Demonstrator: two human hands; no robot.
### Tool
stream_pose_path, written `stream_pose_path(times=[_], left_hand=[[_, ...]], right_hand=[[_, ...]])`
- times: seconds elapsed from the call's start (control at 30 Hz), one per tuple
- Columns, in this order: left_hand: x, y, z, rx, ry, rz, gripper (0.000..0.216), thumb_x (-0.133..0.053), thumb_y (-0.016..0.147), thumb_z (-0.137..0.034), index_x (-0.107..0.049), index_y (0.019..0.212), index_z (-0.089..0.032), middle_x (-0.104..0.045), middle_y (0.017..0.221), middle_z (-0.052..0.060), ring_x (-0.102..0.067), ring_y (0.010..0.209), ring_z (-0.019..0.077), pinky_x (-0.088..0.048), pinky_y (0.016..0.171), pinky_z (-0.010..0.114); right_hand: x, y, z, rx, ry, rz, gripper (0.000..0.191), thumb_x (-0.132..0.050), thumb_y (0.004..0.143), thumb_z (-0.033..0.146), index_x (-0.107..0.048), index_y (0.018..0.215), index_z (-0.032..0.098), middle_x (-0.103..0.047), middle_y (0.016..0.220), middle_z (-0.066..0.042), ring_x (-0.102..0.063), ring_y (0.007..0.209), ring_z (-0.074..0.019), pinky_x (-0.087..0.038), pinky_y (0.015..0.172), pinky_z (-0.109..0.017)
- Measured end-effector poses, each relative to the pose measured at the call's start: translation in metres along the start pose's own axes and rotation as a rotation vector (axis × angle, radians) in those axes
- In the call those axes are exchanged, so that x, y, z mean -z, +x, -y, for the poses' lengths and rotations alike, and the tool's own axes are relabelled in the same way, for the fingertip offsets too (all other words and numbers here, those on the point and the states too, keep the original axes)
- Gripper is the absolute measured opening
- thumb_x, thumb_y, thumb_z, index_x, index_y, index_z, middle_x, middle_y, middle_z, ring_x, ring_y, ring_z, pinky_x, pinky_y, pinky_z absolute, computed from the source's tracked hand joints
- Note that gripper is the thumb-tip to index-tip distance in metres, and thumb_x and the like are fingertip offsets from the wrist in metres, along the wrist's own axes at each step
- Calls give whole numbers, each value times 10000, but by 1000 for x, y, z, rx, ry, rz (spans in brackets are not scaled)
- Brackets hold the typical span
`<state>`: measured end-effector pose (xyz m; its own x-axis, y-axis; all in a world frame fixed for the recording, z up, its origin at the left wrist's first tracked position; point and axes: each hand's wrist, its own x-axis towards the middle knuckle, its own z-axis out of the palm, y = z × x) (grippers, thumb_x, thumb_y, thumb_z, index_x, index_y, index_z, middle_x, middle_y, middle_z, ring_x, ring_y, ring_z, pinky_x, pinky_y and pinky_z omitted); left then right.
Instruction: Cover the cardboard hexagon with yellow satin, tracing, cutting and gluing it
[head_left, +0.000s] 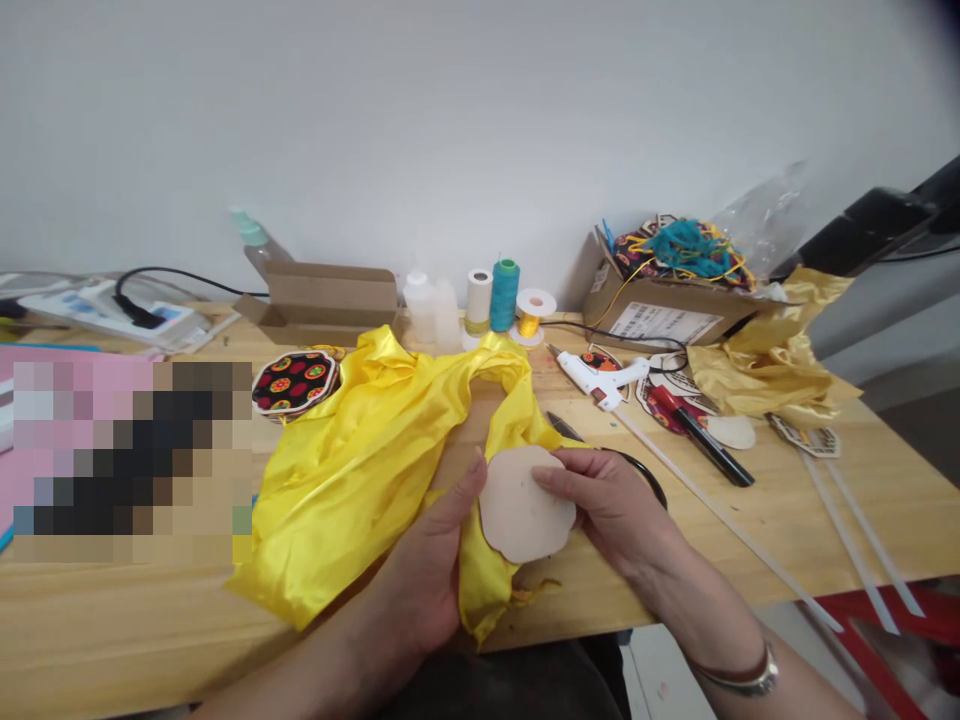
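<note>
A pale scalloped card shape (519, 505) lies on a sheet of shiny yellow satin (360, 460) near the table's front edge. My left hand (431, 565) grips the yellow satin under the card's left edge, thumb against the card. My right hand (611, 500) holds the card's right edge, fingers closed on it. The satin is bunched and spreads left and back across the wooden table (135, 610).
A white glue gun (600, 378), a red-and-black marker (694, 430), black scissors handles (649, 475) and long white strips (750, 540) lie to the right. Thread spools (504, 295), bottles, cardboard boxes (660, 310), gold fabric (780, 365) and a patterned patch (294, 381) sit behind.
</note>
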<state>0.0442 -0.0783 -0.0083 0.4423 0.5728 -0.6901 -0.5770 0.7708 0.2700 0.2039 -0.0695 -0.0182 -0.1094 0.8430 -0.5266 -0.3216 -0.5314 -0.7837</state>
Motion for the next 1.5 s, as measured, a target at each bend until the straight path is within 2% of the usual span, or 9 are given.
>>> stream_pose_path(times=[0.27,0.43,0.5,0.67,0.8,0.97,1.1,1.27,1.5], left_hand=[[0,-5,1,-145,116,97,293,-717,796,-188,-693,1077,-109,-779,988,128,-723,955,283,-562,880,370],[1,-4,-1,-170,164,97,372,-745,746,-97,-682,1111,-125,-783,980,111,-729,935,276,-557,887,370],[2,-4,-1,-186,182,92,412,-745,750,-105,-662,1152,-137,-781,994,107,-728,936,276,-563,870,373],[6,-2,-3,-218,205,89,284,-671,850,-283,-688,1099,-149,-778,1004,99,-703,1004,281,-563,849,356],[7,-1,-5,-214,184,94,273,-618,884,-339,-683,1106,-195,-768,1056,69,-682,1054,282,-565,841,356],[4,-1,-6,-153,106,48,325,-584,907,-310,-629,1195,-166,-749,1105,94,-682,1055,271,-560,875,366],[5,-2,-5,-149,81,80,321,-576,912,-264,-629,1194,-120,-746,1094,132,-696,1019,269,-558,886,366],[6,-3,-4,-192,164,117,434,-706,792,-132,-622,1218,-128,-768,1023,123,-712,977,285,-564,876,381],[6,-5,-4,-226,277,101,541,-715,729,-44,-601,1244,-165,-773,1011,95,-720,950,280,-562,875,393]], right_hand=[[0,-1,-3,39,-43,6,333,-871,558,377,-799,789,148,-737,672,-58,-605,547,-142,-436,540,-258],[1,-1,-5,45,-49,3,318,-869,563,373,-803,787,158,-736,668,-48,-597,556,-133,-438,560,-254],[1,-1,-6,50,-53,5,322,-870,560,374,-803,791,159,-738,678,-48,-603,570,-137,-443,575,-258],[3,0,-8,60,-82,-19,301,-862,570,389,-794,743,152,-720,637,-41,-579,536,-126,-423,547,-252],[3,1,-9,50,-72,-31,301,-865,563,390,-794,738,155,-725,643,-45,-585,535,-132,-417,532,-251],[2,2,-9,46,-59,-19,312,-860,566,388,-801,770,160,-738,677,-53,-611,576,-152,-445,576,-271],[3,3,-10,59,-84,-29,296,-854,570,394,-792,736,156,-718,644,-45,-578,536,-140,-421,547,-271],[4,2,-11,65,-90,-26,298,-848,576,395,-789,737,150,-704,618,-39,-559,514,-129,-402,520,-261],[2,2,-9,78,-81,-24,281,-852,570,375,-796,745,163,-727,651,-39,-596,560,-145,-448,575,-279]])
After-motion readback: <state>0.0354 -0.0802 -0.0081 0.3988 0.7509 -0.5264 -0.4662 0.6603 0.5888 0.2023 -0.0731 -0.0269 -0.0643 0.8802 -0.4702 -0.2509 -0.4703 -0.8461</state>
